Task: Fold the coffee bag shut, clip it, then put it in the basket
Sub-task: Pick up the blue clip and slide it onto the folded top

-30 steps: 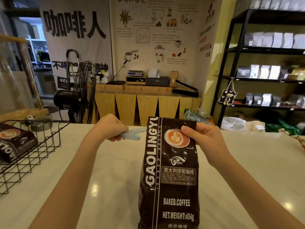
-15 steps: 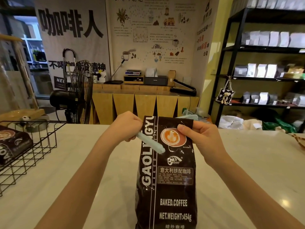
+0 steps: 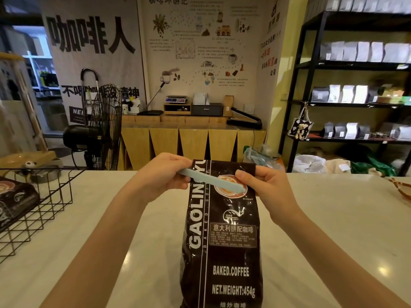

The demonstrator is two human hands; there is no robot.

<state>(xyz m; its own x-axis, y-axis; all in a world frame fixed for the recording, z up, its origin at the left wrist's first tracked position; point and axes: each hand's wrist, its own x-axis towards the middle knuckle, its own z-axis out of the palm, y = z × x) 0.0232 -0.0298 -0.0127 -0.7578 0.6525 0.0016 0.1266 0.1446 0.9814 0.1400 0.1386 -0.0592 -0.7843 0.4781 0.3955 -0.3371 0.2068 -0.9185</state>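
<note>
Basket (image 3: 44, 196) at 9 o'clock on table (image 3: 333, 230), another bag inside. My left hand (image 3: 164, 174), fingers pinching clip (image 3: 213, 181); a second ago clip sat clear of bag, now slid across folded top, so clipping underway, not closed. Coffee bag (image 3: 222, 241) centre, upright, long axis 12-to-6, fold at 12. My right hand (image 3: 264, 185), fingers pinching fold's right corner.

The tall dark brown coffee bag (image 3: 222, 236) is glossy crinkled foil-like plastic catching glare. The long pale blue clip (image 3: 213, 180) looks like smooth matt plastic. The pale tabletop (image 3: 333, 230) is polished, stone-like, with bright reflections. The black basket (image 3: 37, 210) is thin matt-coated metal wire
</note>
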